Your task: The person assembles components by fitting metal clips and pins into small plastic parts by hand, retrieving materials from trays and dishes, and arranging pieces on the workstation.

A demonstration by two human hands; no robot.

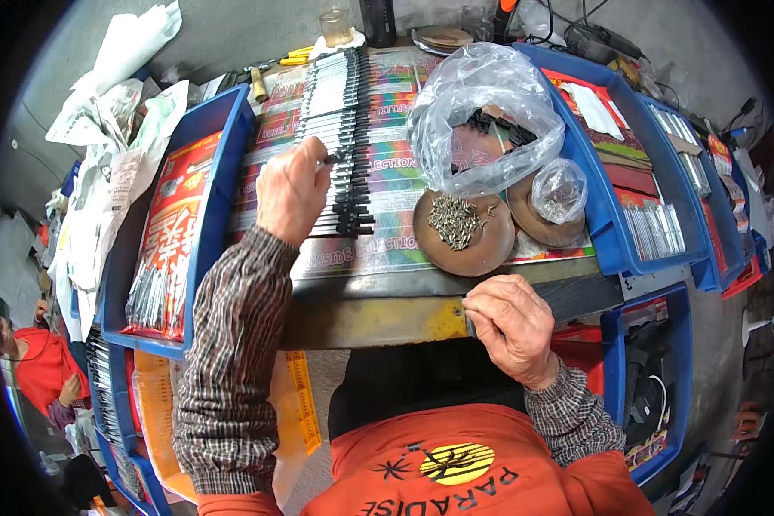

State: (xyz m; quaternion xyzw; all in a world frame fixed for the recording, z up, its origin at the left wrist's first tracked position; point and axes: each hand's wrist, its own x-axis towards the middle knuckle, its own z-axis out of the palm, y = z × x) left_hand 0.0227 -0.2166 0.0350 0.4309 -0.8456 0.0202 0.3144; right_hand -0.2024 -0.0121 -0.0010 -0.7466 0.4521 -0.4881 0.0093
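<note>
My left hand [291, 191] is closed at the left side of a long row of slim silver pieces with black ends [334, 112]. Its fingertips are pressed together by the black ends, and whatever they grip is hidden. At the table's front edge, my right hand [512, 328] is closed in a pinch, thumb against fingers; anything between them is too small to make out. Just beyond it sits a round brown dish [434, 249] holding a heap of small metal screws [457, 222]. Behind that dish, an open clear plastic bag [443, 129] contains small black parts [499, 126].
A second brown dish [568, 234] carries a crumpled clear bag [561, 191]. Blue trays [205, 249] with silver strips flank the table on the left, and another blue tray [606, 219] on the right. A glass [335, 27] stands at the back. Another person in red [47, 370] is at far left.
</note>
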